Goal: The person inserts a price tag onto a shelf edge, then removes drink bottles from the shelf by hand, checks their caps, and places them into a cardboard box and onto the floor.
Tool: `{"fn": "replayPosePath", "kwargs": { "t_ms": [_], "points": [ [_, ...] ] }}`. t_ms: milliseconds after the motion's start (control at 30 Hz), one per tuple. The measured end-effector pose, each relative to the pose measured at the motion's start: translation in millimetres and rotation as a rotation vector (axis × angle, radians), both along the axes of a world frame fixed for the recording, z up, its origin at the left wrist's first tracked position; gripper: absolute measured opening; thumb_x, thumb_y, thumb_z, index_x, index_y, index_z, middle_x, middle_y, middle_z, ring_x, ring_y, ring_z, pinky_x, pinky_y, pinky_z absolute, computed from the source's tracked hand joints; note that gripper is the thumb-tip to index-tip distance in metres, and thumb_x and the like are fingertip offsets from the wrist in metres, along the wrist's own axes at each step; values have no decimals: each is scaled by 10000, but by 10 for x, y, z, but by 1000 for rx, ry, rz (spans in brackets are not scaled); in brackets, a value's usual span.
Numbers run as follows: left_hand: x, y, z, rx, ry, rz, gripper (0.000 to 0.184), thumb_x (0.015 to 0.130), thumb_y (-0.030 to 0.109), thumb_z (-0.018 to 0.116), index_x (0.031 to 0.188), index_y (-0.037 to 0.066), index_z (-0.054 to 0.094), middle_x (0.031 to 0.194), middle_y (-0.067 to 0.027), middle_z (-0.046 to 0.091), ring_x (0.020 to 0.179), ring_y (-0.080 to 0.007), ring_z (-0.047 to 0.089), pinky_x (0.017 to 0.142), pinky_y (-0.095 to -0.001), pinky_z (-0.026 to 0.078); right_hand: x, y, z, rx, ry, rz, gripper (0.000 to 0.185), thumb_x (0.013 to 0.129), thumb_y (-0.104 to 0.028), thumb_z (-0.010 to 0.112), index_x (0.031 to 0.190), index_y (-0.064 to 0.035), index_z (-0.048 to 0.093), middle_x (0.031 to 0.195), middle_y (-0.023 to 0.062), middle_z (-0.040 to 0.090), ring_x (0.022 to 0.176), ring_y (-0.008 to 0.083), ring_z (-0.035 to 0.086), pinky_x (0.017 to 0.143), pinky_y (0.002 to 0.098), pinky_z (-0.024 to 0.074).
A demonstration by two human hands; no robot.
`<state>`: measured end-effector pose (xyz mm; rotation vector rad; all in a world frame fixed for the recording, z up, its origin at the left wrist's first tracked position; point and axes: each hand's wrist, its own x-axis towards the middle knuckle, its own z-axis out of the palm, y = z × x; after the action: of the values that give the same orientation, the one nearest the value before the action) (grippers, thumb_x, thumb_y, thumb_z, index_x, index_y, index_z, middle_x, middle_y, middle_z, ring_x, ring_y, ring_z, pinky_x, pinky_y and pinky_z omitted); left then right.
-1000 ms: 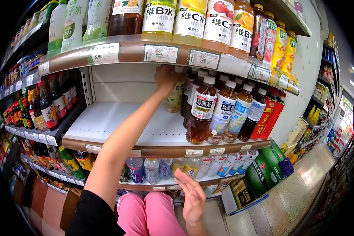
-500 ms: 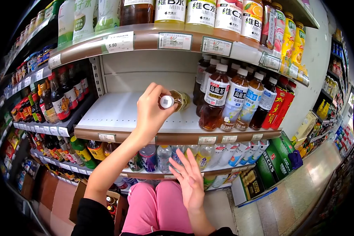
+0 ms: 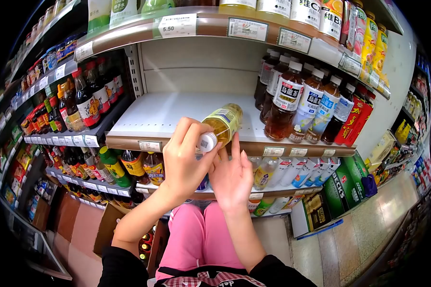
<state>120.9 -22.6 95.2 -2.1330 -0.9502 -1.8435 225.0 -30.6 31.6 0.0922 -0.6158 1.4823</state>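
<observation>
My left hand (image 3: 187, 155) grips a bottle (image 3: 223, 122) of yellow-brown drink around its neck, near the white cap (image 3: 207, 141). The bottle is tilted, its cap towards me and its base pointing away over the shelf's front edge. A pale green label wraps its body. Just below it, my right hand (image 3: 232, 179) has its fingers stretched out, the tips up against the bottle's underside; whether they bear its weight I cannot tell. Dark oolong tea bottles (image 3: 286, 100) stand upright to the right on the middle shelf (image 3: 163, 112).
Above, a shelf edge (image 3: 215, 26) with price tags carries vitamin drinks. Sauce bottles (image 3: 86, 100) line the shelves at left. More drinks (image 3: 265, 173) stand on the lower shelf. A green beer carton (image 3: 345, 184) is on the floor at right, an open cardboard box (image 3: 111, 225) at lower left.
My left hand has drawn the bottle from over the shelf towards me and tilted it. My right hand has risen to meet it from below. The view has shifted downwards.
</observation>
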Motion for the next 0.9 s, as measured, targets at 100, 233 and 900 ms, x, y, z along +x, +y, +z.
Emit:
{"fn": "replayPosePath", "kwargs": {
  "t_ms": [100,233,900],
  "points": [
    [-74,-112,-75,4,8,41,327,654,-29,801,925,5,621,871,-93,572,731,-218,597,608,-305,495,-49,-38,-11,-14,30,60,684,947,-411,483,1528,-168,216,1460,122,353,1361,262,348,1143,407,263],
    [-239,-230,-230,103,19,96,352,645,-28,812,943,6,628,886,-106,584,739,-229,597,622,-308,490,-169,-82,-45,-10,49,127,789,886,-384,579,1542,-191,186,1483,89,327,1308,250,391,1093,380,320],
    [-1781,-1508,-321,7,263,526,352,601,-22,784,936,-31,675,817,-109,583,642,-205,596,504,-293,480,-1522,-693,-277,-181,-127,872,995,825,-503,614,1570,-189,33,1517,88,314,1341,246,365,1040,333,323]
  ]
}}
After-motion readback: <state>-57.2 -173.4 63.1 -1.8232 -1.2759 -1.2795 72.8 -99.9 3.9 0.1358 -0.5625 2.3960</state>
